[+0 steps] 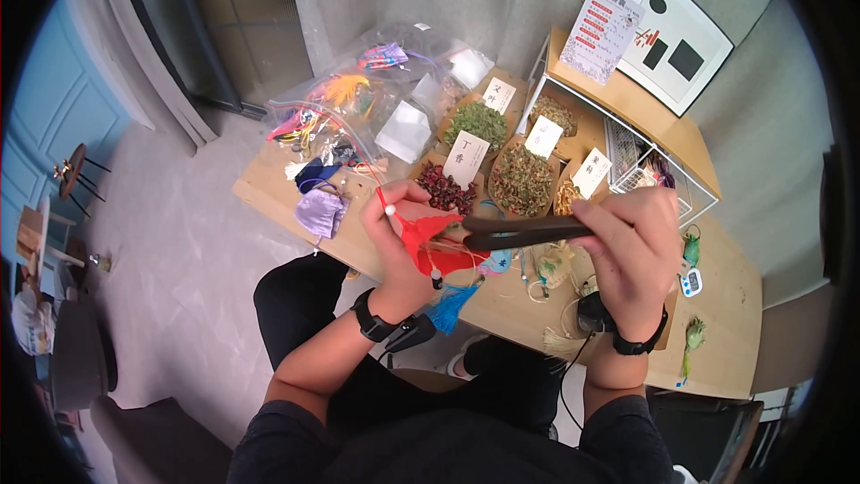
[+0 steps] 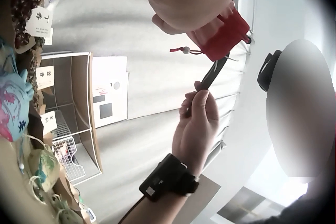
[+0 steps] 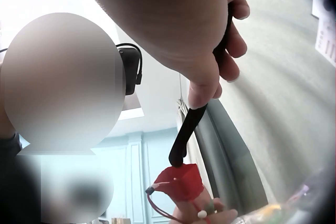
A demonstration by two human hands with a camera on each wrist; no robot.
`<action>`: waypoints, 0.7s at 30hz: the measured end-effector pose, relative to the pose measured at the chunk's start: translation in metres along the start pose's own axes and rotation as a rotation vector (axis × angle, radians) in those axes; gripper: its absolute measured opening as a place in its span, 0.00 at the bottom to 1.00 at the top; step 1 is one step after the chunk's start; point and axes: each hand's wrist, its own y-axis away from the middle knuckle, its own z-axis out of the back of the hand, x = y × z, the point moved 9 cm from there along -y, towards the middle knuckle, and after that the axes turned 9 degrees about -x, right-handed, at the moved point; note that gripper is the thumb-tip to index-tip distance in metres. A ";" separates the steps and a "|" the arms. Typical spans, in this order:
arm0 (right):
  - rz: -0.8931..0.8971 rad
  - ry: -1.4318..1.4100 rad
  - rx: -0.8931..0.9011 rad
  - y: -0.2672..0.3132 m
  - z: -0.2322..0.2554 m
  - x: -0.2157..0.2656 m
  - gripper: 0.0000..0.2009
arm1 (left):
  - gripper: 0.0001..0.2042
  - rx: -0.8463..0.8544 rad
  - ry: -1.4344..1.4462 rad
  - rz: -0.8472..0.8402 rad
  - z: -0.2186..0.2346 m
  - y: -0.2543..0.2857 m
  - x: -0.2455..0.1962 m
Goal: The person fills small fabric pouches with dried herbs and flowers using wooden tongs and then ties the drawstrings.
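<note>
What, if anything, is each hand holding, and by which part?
The left hand holds the red pouch by its lower part; the right hand grips dark tongs toward the end away from the pouch.

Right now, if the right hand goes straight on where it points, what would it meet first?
Probably the red fabric pouch held by the left hand; the dark tongs point toward its opening, though depth is unclear.
</note>
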 end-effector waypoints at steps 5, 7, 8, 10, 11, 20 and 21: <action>0.140 0.159 0.031 0.002 0.001 0.027 0.18 | 0.41 -0.013 -0.104 -0.167 0.005 -0.006 -0.010; 0.183 0.206 0.050 0.005 0.001 0.032 0.18 | 0.39 -0.045 -0.106 -0.217 0.006 -0.011 -0.013; 0.187 0.227 0.062 0.006 0.001 0.034 0.18 | 0.39 -0.007 -0.088 -0.218 0.004 -0.014 -0.014; 0.190 0.247 0.084 0.008 0.000 0.036 0.18 | 0.38 0.070 -0.047 -0.220 0.001 -0.021 -0.019; 0.187 0.245 0.093 0.008 -0.002 0.036 0.18 | 0.38 0.090 -0.032 -0.206 0.001 -0.022 -0.017; 0.192 0.207 0.056 0.018 -0.017 0.044 0.17 | 0.33 0.176 -0.018 -0.182 -0.008 -0.020 -0.022; 0.183 0.204 0.049 0.018 -0.018 0.043 0.17 | 0.32 0.180 -0.014 -0.187 -0.009 -0.020 -0.022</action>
